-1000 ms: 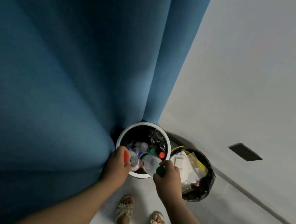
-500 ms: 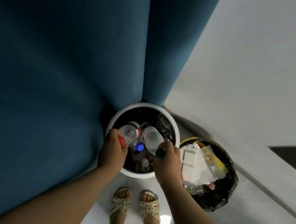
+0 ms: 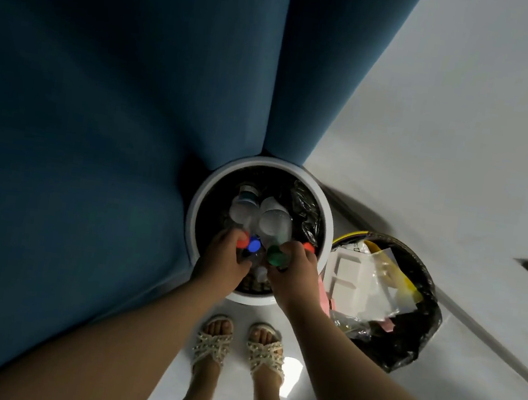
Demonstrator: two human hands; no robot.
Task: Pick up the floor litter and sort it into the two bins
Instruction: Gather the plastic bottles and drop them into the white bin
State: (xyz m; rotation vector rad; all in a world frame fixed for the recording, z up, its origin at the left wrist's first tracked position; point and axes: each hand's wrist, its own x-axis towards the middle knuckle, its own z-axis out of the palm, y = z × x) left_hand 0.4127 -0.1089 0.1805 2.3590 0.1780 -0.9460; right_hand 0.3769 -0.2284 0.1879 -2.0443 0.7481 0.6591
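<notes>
Two bottles poised over the bottle bin

We grip each clear plastic bottle at its neck, left hand (image 3: 221, 261) curled round the red-capped bottle (image 3: 241, 212) and right hand (image 3: 292, 277) round the green-capped bottle (image 3: 274, 223). Their smooth round bases point beyond our fingers into the white bin (image 3: 194, 210), likely for a clean drop. Crumpled paper fills the black-bagged bin (image 3: 404, 346) just right of the right hand.

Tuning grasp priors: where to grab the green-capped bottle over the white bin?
At the neck under the green cap, coming from the person's side: the green-capped bottle points away over the white bin, cap end nearest, as the right hand grips it.
</notes>
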